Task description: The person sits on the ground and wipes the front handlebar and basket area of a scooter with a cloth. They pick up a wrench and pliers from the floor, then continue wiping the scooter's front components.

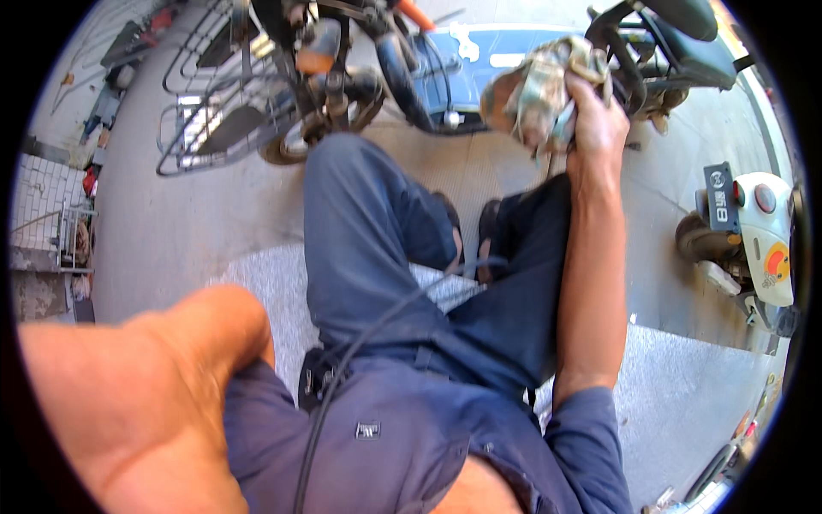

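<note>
My right hand (598, 128) is closed around a crumpled camouflage-patterned cloth (535, 96), its fingers mostly hidden behind the fabric. That arm reaches forward past my right knee, and the cloth hangs just in front of a blue panel (467, 64) between vehicle parts. At the lower left, my bent left arm (128, 403) looms large and blurred, close to the camera. Its hand and fingers lie outside the picture. A black cable (342, 364) runs down over my shirt and trousers.
Ahead on the left stands a dirty motorbike or tricycle front (330, 77) beside a wire rack (205, 120). A black seat (689, 60) with its frame is at the far right. A white scooter (765, 240) is parked at the right, and tiles (43, 193) show at the left.
</note>
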### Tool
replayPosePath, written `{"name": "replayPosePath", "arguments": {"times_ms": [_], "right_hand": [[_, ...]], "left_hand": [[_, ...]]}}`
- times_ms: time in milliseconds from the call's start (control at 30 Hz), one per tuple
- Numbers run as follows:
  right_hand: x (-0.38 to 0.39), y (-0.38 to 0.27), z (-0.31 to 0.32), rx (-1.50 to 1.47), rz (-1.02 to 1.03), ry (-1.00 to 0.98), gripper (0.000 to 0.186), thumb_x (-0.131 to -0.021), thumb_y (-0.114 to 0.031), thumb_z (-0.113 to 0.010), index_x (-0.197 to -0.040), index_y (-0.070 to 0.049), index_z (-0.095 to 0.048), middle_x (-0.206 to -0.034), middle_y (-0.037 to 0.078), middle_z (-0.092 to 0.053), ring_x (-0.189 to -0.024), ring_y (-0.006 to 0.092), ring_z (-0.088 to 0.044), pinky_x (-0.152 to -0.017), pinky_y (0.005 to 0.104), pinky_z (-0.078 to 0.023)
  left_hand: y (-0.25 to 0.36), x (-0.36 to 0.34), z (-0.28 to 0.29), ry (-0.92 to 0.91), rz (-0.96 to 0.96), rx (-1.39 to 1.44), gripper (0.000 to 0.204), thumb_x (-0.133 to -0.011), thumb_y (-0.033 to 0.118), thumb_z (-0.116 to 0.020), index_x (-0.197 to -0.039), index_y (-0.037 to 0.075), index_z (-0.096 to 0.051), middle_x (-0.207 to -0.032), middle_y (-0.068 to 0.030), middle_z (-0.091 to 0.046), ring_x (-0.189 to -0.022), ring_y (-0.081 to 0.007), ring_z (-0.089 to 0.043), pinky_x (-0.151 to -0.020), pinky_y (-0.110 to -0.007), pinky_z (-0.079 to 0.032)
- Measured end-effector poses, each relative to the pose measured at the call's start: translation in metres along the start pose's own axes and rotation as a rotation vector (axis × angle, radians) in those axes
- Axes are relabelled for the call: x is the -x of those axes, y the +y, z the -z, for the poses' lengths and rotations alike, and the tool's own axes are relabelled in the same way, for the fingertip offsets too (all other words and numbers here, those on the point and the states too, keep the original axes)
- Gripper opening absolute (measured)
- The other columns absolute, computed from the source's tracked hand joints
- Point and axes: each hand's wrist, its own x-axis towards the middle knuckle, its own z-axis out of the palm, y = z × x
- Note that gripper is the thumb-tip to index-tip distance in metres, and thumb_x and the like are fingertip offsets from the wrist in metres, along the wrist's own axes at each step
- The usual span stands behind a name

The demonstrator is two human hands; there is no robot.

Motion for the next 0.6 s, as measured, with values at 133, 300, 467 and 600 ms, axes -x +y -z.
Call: {"name": "replayPosePath", "arguments": {"times_ms": [133, 300, 467, 600], "right_hand": [[0.002, -0.008, -0.011, -0.031, -0.041, 0.010, 0.038, -0.089, -0.009, -0.071, -0.124, 0.005, -0.065, -0.108, 0.009, -0.069, -0.093, 0.0160, -0.066, -0.082, 0.0304, -0.054], [0.015, -0.003, -0.005, -0.057, -0.082, 0.048, 0.035, -0.090, -0.006, -0.070, -0.122, 0.005, -0.065, -0.107, 0.009, -0.070, -0.090, 0.0156, -0.068, -0.081, 0.0294, -0.056], [0.008, -0.022, -0.020, -0.025, -0.073, 0.013, 0.038, -0.090, -0.006, -0.067, -0.127, 0.005, -0.062, -0.112, 0.011, -0.069, -0.096, 0.0169, -0.068, -0.085, 0.0303, -0.056], [0.016, -0.008, -0.015, 0.083, -0.042, 0.035, 0.039, -0.090, -0.008, -0.066, -0.127, 0.004, -0.063, -0.114, 0.011, -0.068, -0.099, 0.0180, -0.067, -0.087, 0.0314, -0.054]], "left_hand": [[-0.010, 0.021, 0.001, 0.042, 0.100, -0.027, 0.028, -0.104, 0.025, -0.054, -0.110, 0.003, -0.071, -0.096, -0.0078, -0.070, -0.087, -0.0173, -0.066, -0.081, -0.030, -0.052], [-0.044, 0.031, 0.009, 0.044, 0.176, -0.007, 0.030, -0.104, 0.027, -0.054, -0.111, 0.003, -0.071, -0.096, -0.0078, -0.071, -0.087, -0.0175, -0.066, -0.081, -0.030, -0.052], [-0.046, 0.033, 0.008, 0.040, 0.204, -0.011, 0.031, -0.104, 0.028, -0.053, -0.111, 0.004, -0.071, -0.097, -0.0079, -0.071, -0.087, -0.0177, -0.066, -0.081, -0.030, -0.052], [-0.058, 0.045, 0.003, 0.057, 0.269, 0.006, 0.032, -0.105, 0.030, -0.053, -0.112, 0.004, -0.071, -0.097, -0.0079, -0.071, -0.087, -0.0179, -0.066, -0.081, -0.030, -0.052]]}}
